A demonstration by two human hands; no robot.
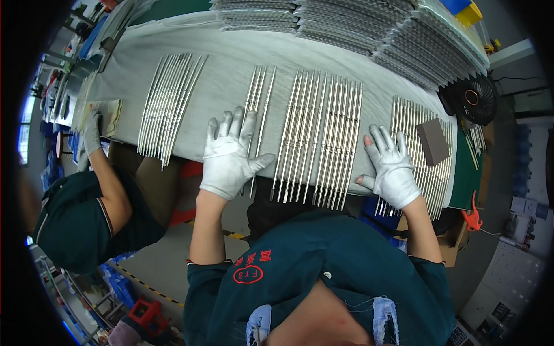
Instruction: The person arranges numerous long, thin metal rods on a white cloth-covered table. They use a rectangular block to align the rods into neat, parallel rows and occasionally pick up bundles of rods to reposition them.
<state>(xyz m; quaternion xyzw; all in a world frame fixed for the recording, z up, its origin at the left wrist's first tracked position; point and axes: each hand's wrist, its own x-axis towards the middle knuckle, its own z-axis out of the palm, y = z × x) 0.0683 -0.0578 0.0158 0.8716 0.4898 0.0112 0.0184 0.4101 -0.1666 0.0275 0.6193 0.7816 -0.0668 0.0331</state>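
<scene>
Both my hands wear whitish gloves over a cloth-covered table (231,55). My left hand (229,153) is spread, its fingers reaching onto a small group of thin metal rods (262,109). My right hand (391,163) lies with fingers apart between two groups; two of its fingertips poke bare out of the glove. Between the hands a wide row of shiny metal rods (320,135) lies side by side, their near ends past the table edge. To the right of my right hand another row of rods (412,118) carries a brown rectangular block (433,142).
Farther left lies another bundle of rods (173,104). Stacked ridged trays (346,29) line the far edge. A black fan (473,98) and a red air gun (472,216) are at the right. A co-worker in dark green (86,219) sits at the left, a gloved hand (92,132) on the table.
</scene>
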